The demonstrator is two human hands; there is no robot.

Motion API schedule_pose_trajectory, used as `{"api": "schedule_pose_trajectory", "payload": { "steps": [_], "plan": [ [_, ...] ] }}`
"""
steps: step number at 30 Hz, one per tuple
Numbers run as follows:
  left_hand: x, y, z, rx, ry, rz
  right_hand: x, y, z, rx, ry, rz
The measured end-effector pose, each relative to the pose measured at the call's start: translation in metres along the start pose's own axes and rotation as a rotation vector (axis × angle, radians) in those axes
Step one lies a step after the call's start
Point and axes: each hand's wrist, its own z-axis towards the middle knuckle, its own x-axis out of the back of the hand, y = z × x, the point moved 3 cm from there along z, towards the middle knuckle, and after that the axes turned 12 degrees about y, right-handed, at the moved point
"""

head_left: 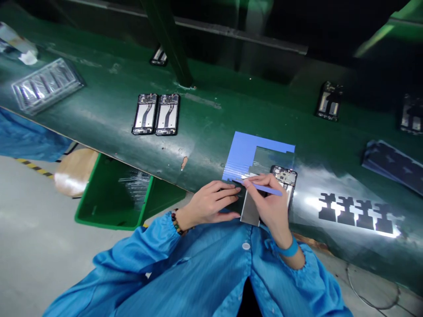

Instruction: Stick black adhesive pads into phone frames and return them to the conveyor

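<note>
My left hand (211, 202) lies flat on a grey rectangular sheet (250, 211) at the near edge of the green bench (109, 105), pressing it down. My right hand (269, 204) grips a thin blue stick tool (264, 188), its tip pointing left toward my left fingertips over the sheet. Under my right hand lies an open phone frame (286, 176), partly hidden. Just behind it sits a stack of blue sheets (243, 152) with a cut-out corner.
Two phone frames (156, 113) lie side by side at centre left; others (328, 101) sit farther right. A clear blister tray (46, 83) is at far left, black die-cut pieces (358, 213) and dark sheets (395, 165) at right. A green bin (112, 193) stands below.
</note>
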Motion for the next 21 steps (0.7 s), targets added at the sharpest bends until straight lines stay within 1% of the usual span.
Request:
{"api": "schedule_pose_trajectory", "payload": {
  "steps": [2, 4, 5, 7, 9, 11, 13, 15, 18, 21],
  "plan": [
    [0.001, -0.001, 0.009, 0.039, 0.022, -0.036, 0.025, -0.001, 0.014, -0.003, 0.096, 0.043],
    [-0.001, -0.004, 0.023, 0.070, 0.041, -0.057, 0.059, 0.005, 0.029, -0.007, 0.219, 0.080],
    [-0.005, -0.006, 0.031, 0.074, 0.040, -0.058, 0.075, 0.010, 0.035, -0.011, 0.258, 0.075],
    [-0.016, -0.009, 0.051, 0.050, 0.012, -0.051, 0.102, 0.023, 0.045, -0.045, 0.256, 0.039],
    [-0.032, -0.013, 0.071, 0.000, -0.030, -0.046, 0.118, 0.035, 0.050, -0.058, 0.255, 0.013],
    [-0.050, -0.016, 0.087, -0.051, -0.077, -0.040, 0.123, 0.042, 0.051, -0.049, 0.263, 0.000],
    [-0.067, -0.019, 0.099, -0.078, -0.122, -0.039, 0.122, 0.045, 0.051, -0.039, 0.262, -0.009],
    [-0.079, -0.020, 0.105, -0.078, -0.162, -0.044, 0.118, 0.045, 0.051, -0.038, 0.257, -0.012],
    [-0.087, -0.021, 0.108, -0.054, -0.204, -0.059, 0.116, 0.045, 0.051, -0.059, 0.250, -0.002],
    [-0.090, -0.021, 0.108, -0.040, -0.216, -0.067, 0.117, 0.047, 0.050, -0.075, 0.238, -0.006]
  ]
}}
